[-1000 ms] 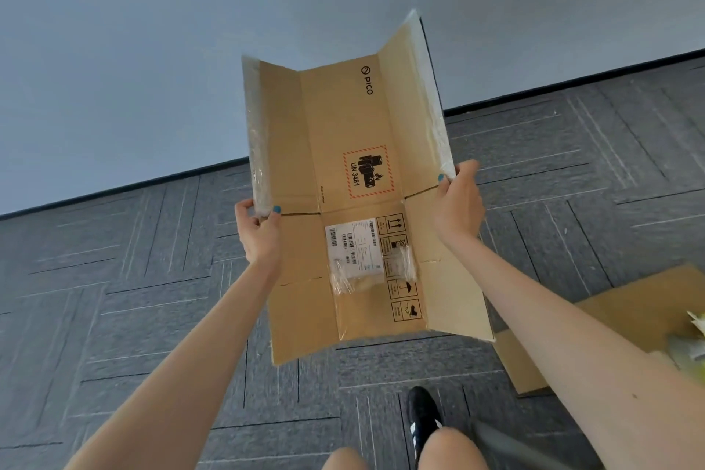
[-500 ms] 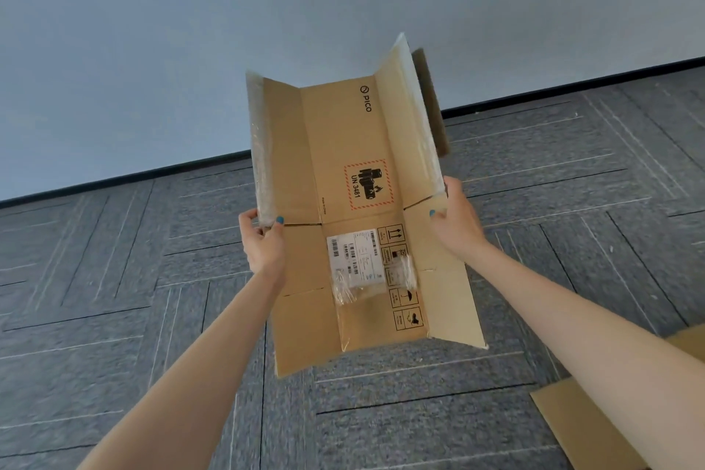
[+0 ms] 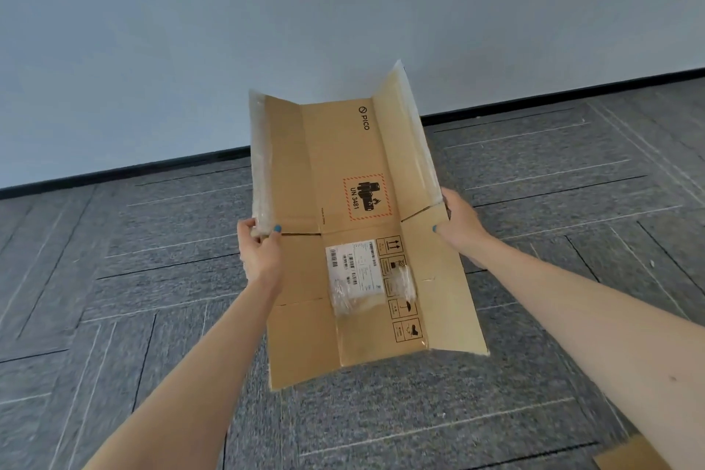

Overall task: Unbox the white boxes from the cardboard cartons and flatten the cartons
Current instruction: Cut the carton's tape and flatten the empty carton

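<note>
I hold a brown cardboard carton (image 3: 351, 172) up in front of me, collapsed nearly flat, its long side flaps angled toward me. It carries a PICO logo, a red UN 3481 label and a white shipping label under torn clear tape. My left hand (image 3: 259, 252) grips its left edge at the taped flap, thumb on the front. On the opposite edge, my right hand (image 3: 459, 227) pinches the carton at the flap's slit. No white box is in view.
Grey carpet tiles (image 3: 152, 279) cover the floor below. A pale wall with a black skirting (image 3: 114, 175) rises behind the carton. The corner of another flat cardboard piece (image 3: 629, 458) lies at the bottom right.
The carton has come lower and slightly right in view, and its right flap has opened wider. The flat cardboard on the floor has slid toward the bottom right corner as my head turned.
</note>
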Available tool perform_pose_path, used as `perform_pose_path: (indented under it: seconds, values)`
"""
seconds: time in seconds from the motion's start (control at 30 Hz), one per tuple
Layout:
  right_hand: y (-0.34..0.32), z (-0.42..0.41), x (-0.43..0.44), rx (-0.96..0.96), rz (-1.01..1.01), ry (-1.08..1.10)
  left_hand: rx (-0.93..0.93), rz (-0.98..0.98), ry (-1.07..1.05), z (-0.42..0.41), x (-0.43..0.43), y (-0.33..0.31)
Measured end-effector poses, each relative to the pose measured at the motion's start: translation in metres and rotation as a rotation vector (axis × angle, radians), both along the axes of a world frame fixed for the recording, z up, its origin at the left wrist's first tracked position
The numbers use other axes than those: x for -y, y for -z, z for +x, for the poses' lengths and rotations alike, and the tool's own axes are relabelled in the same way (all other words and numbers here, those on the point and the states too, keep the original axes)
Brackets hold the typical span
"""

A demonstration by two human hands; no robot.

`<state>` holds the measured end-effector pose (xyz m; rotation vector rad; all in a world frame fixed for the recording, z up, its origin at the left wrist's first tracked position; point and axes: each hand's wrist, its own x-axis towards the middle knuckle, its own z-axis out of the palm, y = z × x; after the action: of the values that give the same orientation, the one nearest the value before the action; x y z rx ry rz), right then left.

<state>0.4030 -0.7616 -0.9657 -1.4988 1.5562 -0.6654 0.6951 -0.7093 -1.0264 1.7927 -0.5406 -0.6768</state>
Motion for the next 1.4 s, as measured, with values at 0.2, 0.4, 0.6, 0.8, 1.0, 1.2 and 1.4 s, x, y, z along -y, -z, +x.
perform_pose_path:
  seconds: [0.2,0.4,0.6,0.8,1.0,1.2,1.4]
  values:
    - [0.043,0.028,0.040,-0.062,-0.022,0.016,-0.001,0.000,-0.009,0.030,0.030,0.033]
    - [0.088,0.050,0.078,-0.070,-0.005,0.077,-0.009,0.018,0.014,0.059,0.061,0.055]
    - [0.122,0.062,0.105,-0.062,-0.058,0.081,0.000,0.034,0.016,0.081,0.093,0.078]
    - [0.161,0.065,0.132,0.008,-0.065,0.112,0.049,0.053,0.015,0.102,0.112,0.105]
    - [0.189,0.069,0.145,-0.002,-0.054,0.084,0.216,0.165,0.092,0.128,0.124,0.131]
    - [0.202,0.059,0.149,-0.175,0.088,-0.044,0.338,0.470,0.308,0.145,0.109,0.156]
    - [0.209,0.057,0.106,-0.540,0.074,-0.166,0.595,0.508,0.276,0.125,0.076,0.169]
